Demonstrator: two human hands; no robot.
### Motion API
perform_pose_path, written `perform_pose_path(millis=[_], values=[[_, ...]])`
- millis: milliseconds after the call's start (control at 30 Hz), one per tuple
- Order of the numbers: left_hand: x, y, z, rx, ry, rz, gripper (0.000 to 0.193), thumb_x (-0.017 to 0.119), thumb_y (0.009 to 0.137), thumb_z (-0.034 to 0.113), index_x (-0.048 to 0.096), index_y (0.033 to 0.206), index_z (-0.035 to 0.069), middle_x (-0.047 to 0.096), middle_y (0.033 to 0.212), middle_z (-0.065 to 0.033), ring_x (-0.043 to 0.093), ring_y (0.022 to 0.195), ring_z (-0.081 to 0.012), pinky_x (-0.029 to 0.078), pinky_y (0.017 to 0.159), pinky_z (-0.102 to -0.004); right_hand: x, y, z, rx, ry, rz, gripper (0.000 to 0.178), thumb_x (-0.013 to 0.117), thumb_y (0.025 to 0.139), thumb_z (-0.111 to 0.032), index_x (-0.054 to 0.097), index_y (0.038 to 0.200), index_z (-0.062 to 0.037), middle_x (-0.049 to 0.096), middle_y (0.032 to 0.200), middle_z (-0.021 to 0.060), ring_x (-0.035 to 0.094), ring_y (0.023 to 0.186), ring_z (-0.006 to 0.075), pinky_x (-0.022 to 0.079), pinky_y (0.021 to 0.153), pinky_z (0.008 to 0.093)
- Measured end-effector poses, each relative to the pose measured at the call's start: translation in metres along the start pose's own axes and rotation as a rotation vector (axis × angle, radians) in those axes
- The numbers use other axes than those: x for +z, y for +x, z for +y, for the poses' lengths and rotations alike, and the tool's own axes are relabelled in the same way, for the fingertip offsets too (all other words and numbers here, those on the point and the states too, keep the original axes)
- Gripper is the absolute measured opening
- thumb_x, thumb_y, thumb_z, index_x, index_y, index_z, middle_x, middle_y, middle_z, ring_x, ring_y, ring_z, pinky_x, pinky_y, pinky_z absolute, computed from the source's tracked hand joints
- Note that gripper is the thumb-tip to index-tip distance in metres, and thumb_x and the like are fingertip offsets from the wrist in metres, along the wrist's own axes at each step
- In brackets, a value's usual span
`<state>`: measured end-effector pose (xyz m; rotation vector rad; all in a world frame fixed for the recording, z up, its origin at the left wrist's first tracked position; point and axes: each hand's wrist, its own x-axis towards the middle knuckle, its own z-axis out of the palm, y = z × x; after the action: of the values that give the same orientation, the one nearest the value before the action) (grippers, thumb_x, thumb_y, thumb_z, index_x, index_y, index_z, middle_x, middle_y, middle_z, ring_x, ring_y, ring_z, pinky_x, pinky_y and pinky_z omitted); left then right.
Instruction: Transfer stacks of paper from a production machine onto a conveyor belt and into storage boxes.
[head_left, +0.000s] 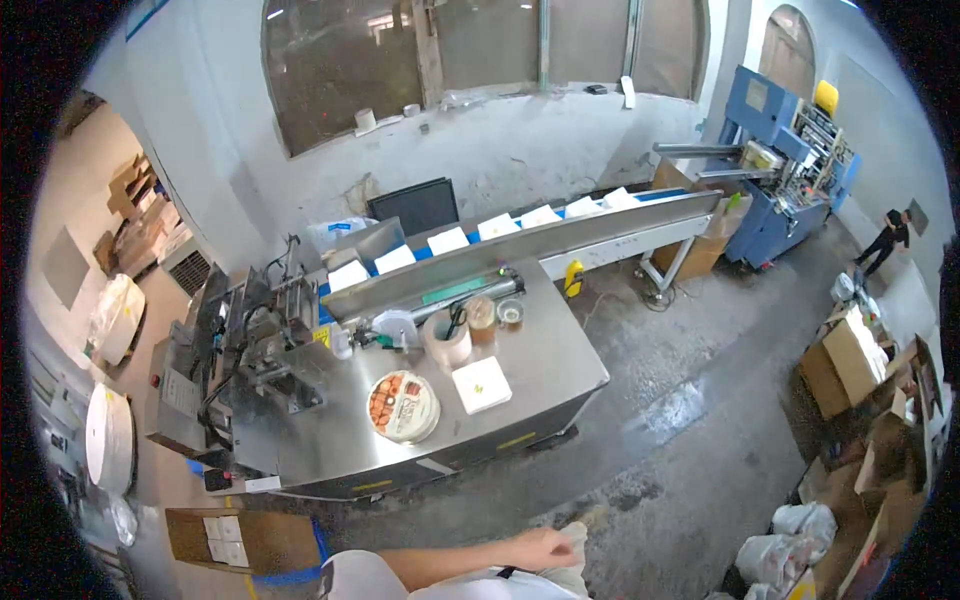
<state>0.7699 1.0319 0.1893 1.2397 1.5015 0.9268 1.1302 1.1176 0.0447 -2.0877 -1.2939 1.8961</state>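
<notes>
My left forearm crosses in front of my body at the lower edge, and my left hand (pixel 545 548) ends it with curled fingers, in a loose fist beside light-coloured clothing. Nothing shows in it, and it touches nothing on the steel table. Out of view is my right hand. On the steel table (pixel 555 370), beyond my hand, lie a white stack of napkins (pixel 481 385) and a round printed roll (pixel 403 407). Behind them stand a tape roll (pixel 447 338) with dark-handled scissors in it, a brown tape roll (pixel 481 318) and a small glass jar (pixel 510 315).
A blue conveyor belt (pixel 468 245) carries several white napkin stacks toward a machine (pixel 285 355) on the left. A blue machine (pixel 775 190) stands at the far right, near another person (pixel 884 240). An open carton (pixel 255 540) with white packs sits lower left; plastic bags (pixel 790 540) lie lower right.
</notes>
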Motion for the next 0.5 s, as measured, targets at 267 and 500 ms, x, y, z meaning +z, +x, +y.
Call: perform_pose_path(millis=[267, 500], values=[[0.005, 0.162, 0.034, -0.194, 0.132, -0.308, 0.035, 0.059, 0.092, 0.038, 0.066, 0.096, 0.004, 0.068, 0.086, -0.0143, 0.065, 0.081, -0.0268, 0.050, 0.073, -0.0381, -0.101, 0.204, -0.171, -0.002, 0.093, -0.055, 0.031, 0.055, 0.089, -0.015, 0.055, 0.115, 0.0030, 0.061, 0.096, 0.0127, 0.059, 0.083, 0.0224, 0.048, 0.071, 0.0358], [-0.029, 0.308, 0.120, -0.319, 0.106, -0.159, 0.033, 0.060, 0.083, 0.031, 0.068, 0.096, 0.002, 0.067, 0.095, -0.0212, 0.064, 0.093, -0.0332, 0.049, 0.081, -0.0431, -0.172, 0.376, -0.263, -0.205, 0.042, -0.051, 0.022, 0.057, 0.087, -0.007, 0.060, 0.105, 0.0037, 0.064, 0.077, 0.0090, 0.062, 0.062, 0.0176, 0.051, 0.050, 0.0328]])
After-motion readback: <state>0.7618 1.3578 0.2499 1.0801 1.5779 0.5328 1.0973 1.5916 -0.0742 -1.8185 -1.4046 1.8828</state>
